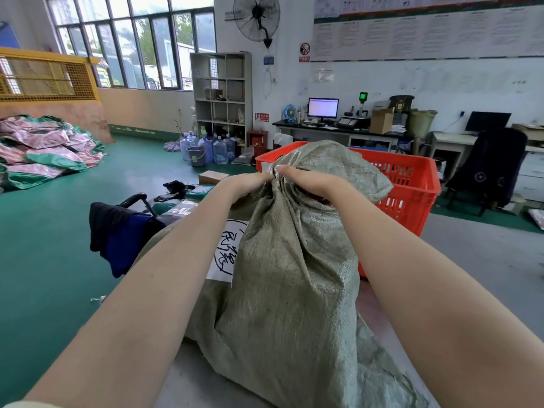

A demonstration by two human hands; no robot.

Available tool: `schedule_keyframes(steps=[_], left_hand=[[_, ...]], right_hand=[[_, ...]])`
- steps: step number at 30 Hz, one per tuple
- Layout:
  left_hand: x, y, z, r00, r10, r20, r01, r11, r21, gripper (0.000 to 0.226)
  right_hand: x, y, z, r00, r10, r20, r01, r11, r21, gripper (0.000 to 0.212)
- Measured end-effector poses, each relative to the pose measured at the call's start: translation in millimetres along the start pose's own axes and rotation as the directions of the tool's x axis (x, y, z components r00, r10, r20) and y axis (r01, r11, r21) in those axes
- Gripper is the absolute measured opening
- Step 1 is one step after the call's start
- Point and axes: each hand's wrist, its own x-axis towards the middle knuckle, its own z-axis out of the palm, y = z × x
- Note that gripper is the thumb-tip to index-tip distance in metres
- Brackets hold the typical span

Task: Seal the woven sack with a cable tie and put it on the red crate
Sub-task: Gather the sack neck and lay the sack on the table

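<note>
A grey-green woven sack stands full and upright right in front of me, with a white handwritten label on its left side. My left hand and my right hand both clutch the bunched fabric at the sack's neck, fingertips meeting at the top. The loose mouth of the sack flops over to the right above my right hand. Behind the sack, touching or nearly touching it, stands the red crate. No cable tie is visible.
A dark blue and black garment hangs over a chair arm at my left. Small parcels lie on the green floor. Water bottles and a bucket sit by a grey shelf. Desks with a monitor line the back wall; pink-green bags pile far left.
</note>
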Motion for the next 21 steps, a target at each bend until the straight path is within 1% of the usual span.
schedule_keyframes(steps=[2, 4, 5, 6, 8, 10, 12, 13, 15, 17, 19, 20, 21], left_hand=[[7.7, -1.0, 0.7, 0.997, 0.013, -0.078, -0.018, 0.998, -0.067, 0.06], [11.2, 1.7, 3.6, 0.979, 0.099, -0.18, -0.127, 0.98, -0.153, 0.046], [13.2, 4.3, 4.8, 0.96, 0.149, -0.236, -0.196, 0.962, -0.189, 0.044], [13.7, 8.5, 5.4, 0.939, 0.19, -0.288, -0.258, 0.941, -0.217, 0.046], [15.2, 16.2, 3.5, 0.895, 0.241, -0.376, -0.356, 0.893, -0.274, 0.05], [16.1, 22.4, -1.8, 0.887, 0.222, -0.405, -0.382, 0.845, -0.374, 0.049], [19.4, 24.5, -7.9, 0.899, 0.186, -0.396, -0.385, 0.766, -0.514, 0.045], [19.0, 25.6, -9.7, 0.906, 0.174, -0.386, -0.379, 0.741, -0.555, 0.041], [17.5, 27.3, -12.9, 0.911, 0.157, -0.381, -0.368, 0.728, -0.579, 0.041], [16.0, 31.3, -20.4, 0.895, 0.144, -0.422, -0.395, 0.693, -0.603, 0.046], [11.5, 38.4, -29.3, 0.881, 0.145, -0.449, -0.429, 0.646, -0.632, 0.039], [8.5, 43.0, -31.9, 0.884, 0.173, -0.435, -0.438, 0.635, -0.636, 0.033], [3.3, 48.4, -31.7, 0.888, 0.229, -0.399, -0.449, 0.622, -0.641, 0.027]], right_hand=[[4.3, 1.9, 4.0, 0.994, -0.047, 0.101, 0.042, 0.998, 0.051, 0.079], [8.5, 4.7, 8.2, 0.982, -0.094, 0.163, 0.073, 0.988, 0.133, 0.078], [9.6, 5.5, 9.3, 0.984, -0.117, 0.137, 0.088, 0.976, 0.2, 0.078], [11.9, 6.8, 9.5, 0.988, -0.139, 0.074, 0.111, 0.949, 0.296, 0.078], [15.2, 8.3, 5.4, 0.976, -0.186, -0.112, 0.217, 0.856, 0.469, 0.079], [13.5, 8.6, -5.3, 0.943, -0.207, -0.259, 0.322, 0.762, 0.562, 0.082], [10.4, 6.3, -17.7, 0.921, -0.191, -0.339, 0.366, 0.725, 0.583, 0.078], [7.5, 3.8, -23.4, 0.913, -0.174, -0.369, 0.37, 0.734, 0.569, 0.071], [6.0, 2.4, -33.5, 0.886, -0.12, -0.447, 0.382, 0.735, 0.56, 0.059], [8.9, 5.3, -44.2, 0.849, -0.057, -0.525, 0.421, 0.672, 0.609, 0.057], [9.2, 4.8, -56.2, 0.809, -0.014, -0.587, 0.467, 0.622, 0.629, 0.062], [8.7, 2.5, -61.5, 0.802, -0.011, -0.597, 0.482, 0.603, 0.635, 0.061], [6.8, -0.5, -64.3, 0.805, -0.008, -0.594, 0.482, 0.593, 0.645, 0.055]])
